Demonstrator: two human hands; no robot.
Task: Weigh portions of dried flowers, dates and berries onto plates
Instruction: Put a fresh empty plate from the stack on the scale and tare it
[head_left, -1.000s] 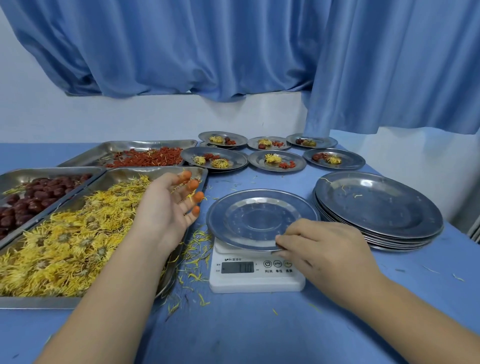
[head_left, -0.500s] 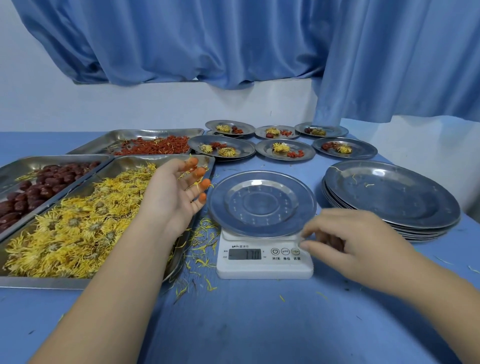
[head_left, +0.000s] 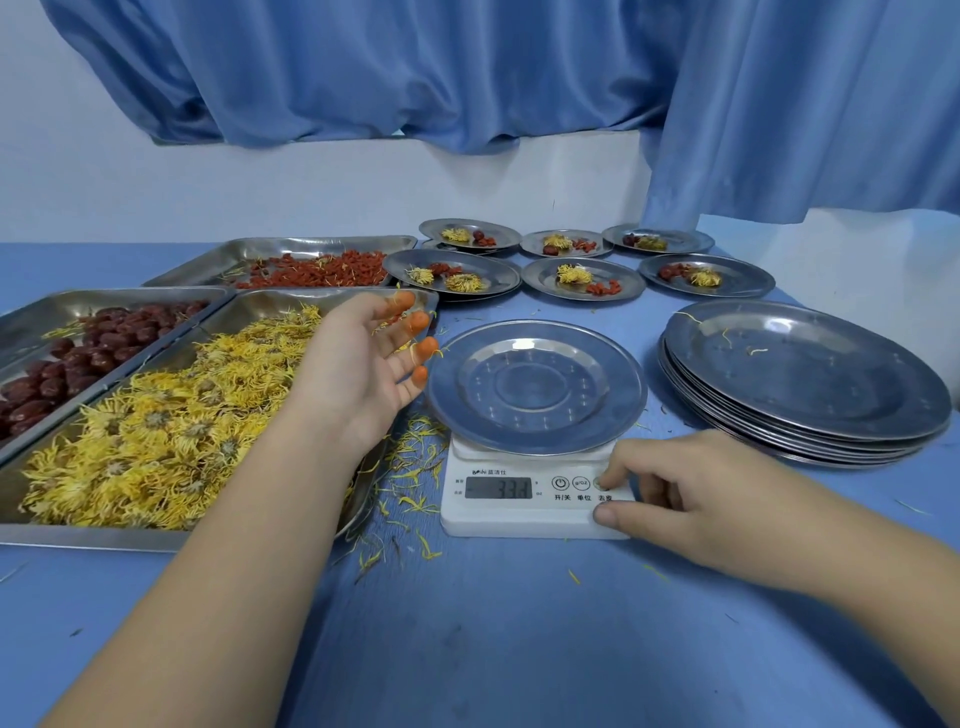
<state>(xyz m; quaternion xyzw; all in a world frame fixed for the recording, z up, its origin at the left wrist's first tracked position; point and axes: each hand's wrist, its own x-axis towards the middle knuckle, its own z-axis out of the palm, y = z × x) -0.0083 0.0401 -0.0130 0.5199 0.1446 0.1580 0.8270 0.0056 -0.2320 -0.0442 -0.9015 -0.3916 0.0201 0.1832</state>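
An empty steel plate (head_left: 535, 387) sits on a white digital scale (head_left: 498, 514) whose display shows digits. My right hand (head_left: 691, 499) rests on the scale's right front corner, with a fingertip on the rightmost button and the thumb on the front edge. My left hand (head_left: 363, 371) hovers open, holding nothing, over the right end of the tray of yellow dried flowers (head_left: 156, 431), just left of the plate. Its fingertips are stained orange. A tray of dark red dates (head_left: 78, 353) lies at the left and a tray of red berries (head_left: 311, 273) behind.
A stack of empty steel plates (head_left: 800, 379) stands right of the scale. Several filled plates (head_left: 576, 278) sit in two rows at the back. Loose yellow petals (head_left: 410, 467) litter the blue table between tray and scale. Blue curtains hang behind.
My right hand has left the plate's rim and moved down to the scale's buttons. The scale display has come on. My left hand has stayed over the flower tray.
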